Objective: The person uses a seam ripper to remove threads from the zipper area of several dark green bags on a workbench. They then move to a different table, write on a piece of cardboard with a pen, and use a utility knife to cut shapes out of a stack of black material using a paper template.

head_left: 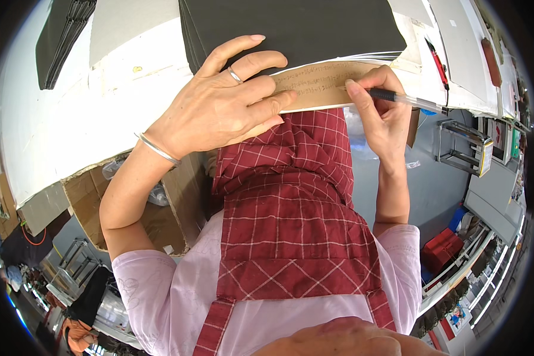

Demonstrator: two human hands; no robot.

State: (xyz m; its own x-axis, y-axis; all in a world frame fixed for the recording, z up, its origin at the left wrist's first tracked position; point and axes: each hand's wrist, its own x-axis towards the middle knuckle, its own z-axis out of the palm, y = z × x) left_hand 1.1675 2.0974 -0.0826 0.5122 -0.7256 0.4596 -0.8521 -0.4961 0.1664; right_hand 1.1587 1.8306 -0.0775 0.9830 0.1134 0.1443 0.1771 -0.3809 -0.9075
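White table [118,113] across the top, gray floor [427,190] below, cardboard box [187,187] low on the left. Wearing a red checked apron [296,213]. Pinching a pen [406,99] between thumb and fingers of the right hand [382,115], tip at the handwriting [314,77] on a brown card [326,99] along the table's near edge, just below black sheets [296,29]. Resting the left hand [225,104], fingers spread, over the sheets and the card's left end.

Metal stand [485,155] on grey floor [431,196]
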